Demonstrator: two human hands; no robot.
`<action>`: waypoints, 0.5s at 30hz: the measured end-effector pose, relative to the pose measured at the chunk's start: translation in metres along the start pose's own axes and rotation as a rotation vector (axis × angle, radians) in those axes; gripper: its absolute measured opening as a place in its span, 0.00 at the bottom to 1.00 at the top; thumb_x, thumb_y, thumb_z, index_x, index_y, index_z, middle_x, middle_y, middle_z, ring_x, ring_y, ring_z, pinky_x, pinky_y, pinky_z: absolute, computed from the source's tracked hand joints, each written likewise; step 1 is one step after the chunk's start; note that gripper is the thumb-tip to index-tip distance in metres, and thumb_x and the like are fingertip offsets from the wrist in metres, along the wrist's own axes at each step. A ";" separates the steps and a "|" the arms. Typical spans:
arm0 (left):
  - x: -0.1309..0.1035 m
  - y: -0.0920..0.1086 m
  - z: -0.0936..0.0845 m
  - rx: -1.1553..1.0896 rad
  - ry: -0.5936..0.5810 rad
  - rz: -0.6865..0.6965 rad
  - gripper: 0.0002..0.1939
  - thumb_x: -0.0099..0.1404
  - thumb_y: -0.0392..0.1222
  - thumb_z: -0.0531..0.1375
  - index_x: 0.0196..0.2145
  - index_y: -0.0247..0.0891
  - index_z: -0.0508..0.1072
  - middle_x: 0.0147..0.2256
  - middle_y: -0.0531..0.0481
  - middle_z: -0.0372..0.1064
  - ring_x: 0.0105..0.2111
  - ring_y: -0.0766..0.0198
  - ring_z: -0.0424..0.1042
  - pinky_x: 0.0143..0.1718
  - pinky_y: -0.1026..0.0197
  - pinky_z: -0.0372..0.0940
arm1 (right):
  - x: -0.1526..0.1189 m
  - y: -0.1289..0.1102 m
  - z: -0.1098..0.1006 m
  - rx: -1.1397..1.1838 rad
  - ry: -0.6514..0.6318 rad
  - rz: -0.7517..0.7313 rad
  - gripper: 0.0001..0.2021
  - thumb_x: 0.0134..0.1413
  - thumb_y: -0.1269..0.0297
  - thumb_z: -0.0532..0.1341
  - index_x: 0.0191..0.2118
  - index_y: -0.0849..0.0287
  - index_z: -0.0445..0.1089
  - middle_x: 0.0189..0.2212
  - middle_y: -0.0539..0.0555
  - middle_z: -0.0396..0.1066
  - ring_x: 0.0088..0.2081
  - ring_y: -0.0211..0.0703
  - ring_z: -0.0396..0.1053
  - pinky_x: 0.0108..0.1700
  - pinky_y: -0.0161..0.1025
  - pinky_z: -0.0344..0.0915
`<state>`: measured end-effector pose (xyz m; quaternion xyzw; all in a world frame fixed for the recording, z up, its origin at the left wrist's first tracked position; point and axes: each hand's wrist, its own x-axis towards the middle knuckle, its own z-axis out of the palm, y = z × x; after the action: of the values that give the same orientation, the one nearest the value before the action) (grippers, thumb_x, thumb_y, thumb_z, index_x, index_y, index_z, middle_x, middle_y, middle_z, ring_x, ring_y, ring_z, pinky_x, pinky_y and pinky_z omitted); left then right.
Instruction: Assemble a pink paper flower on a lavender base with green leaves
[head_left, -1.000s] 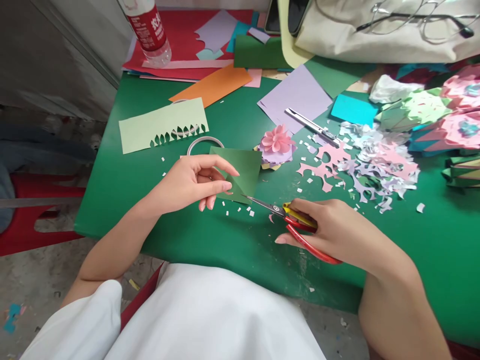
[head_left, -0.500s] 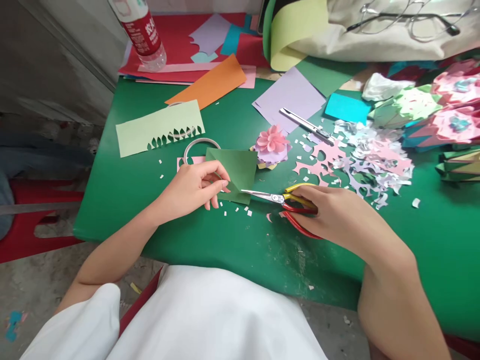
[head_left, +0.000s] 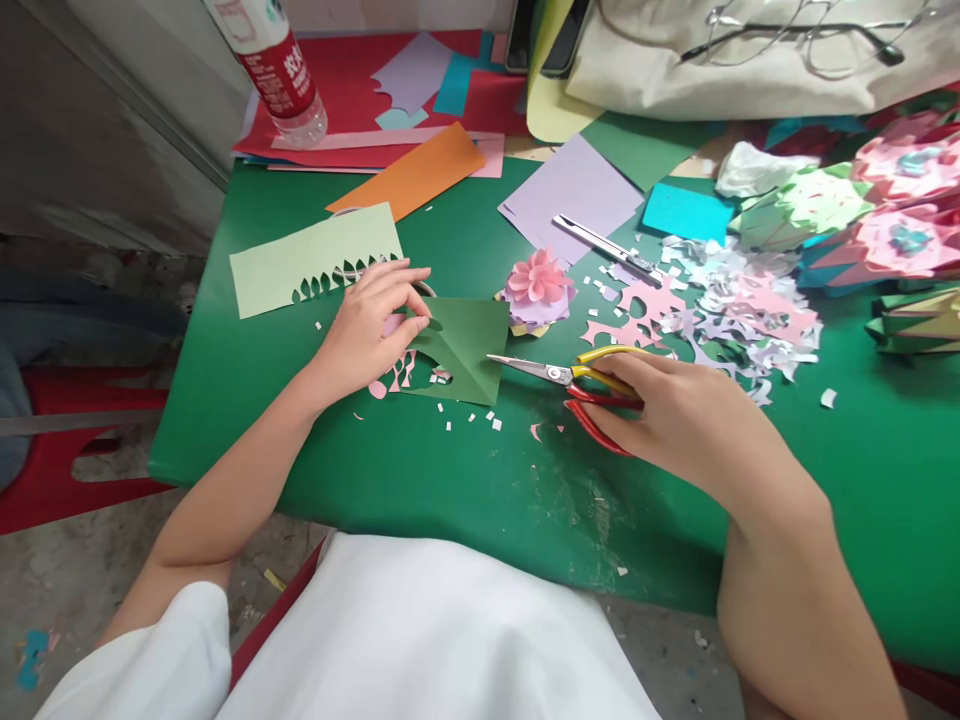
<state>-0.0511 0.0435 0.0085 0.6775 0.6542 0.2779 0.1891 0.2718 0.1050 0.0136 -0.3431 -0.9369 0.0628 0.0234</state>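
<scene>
My right hand (head_left: 675, 410) is wrapped round the yellow and red handles of the scissors (head_left: 555, 373). Their blades look closed, with the tips over the right part of a dark green paper (head_left: 472, 345). That sheet is creased and has a curved cut on its lower left side. My left hand (head_left: 375, 325) is at the sheet's upper left edge, thumb and index fingertip together; what is between them is too small to make out. Pink cut paper (head_left: 403, 372) lies below this hand. A light green strip (head_left: 315, 250) with leaf-shaped holes is behind it.
A layered paper flower (head_left: 538, 290) sits beyond the scissors. Farther back lie a cutter knife (head_left: 607, 248), lilac sheets (head_left: 574, 195) and an orange strip (head_left: 420, 175). Paper scraps (head_left: 742, 310) and folded flowers (head_left: 907, 240) are at right. A bottle (head_left: 281, 80) stands at back left.
My left hand has moved left and away from me, uncovering the green sheet's cut edge and pink pieces. My right hand and the scissors have shifted only slightly.
</scene>
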 end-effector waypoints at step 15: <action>-0.004 0.001 0.005 0.046 -0.264 0.232 0.08 0.71 0.36 0.56 0.34 0.38 0.72 0.55 0.44 0.74 0.58 0.52 0.70 0.58 0.46 0.64 | 0.000 0.003 0.002 0.087 0.069 -0.015 0.17 0.65 0.52 0.53 0.44 0.60 0.72 0.36 0.56 0.79 0.25 0.44 0.73 0.23 0.38 0.63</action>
<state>-0.0475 0.0400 0.0051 0.7832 0.5472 0.1917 0.2245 0.2740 0.1070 0.0117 -0.3365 -0.9346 0.0913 0.0710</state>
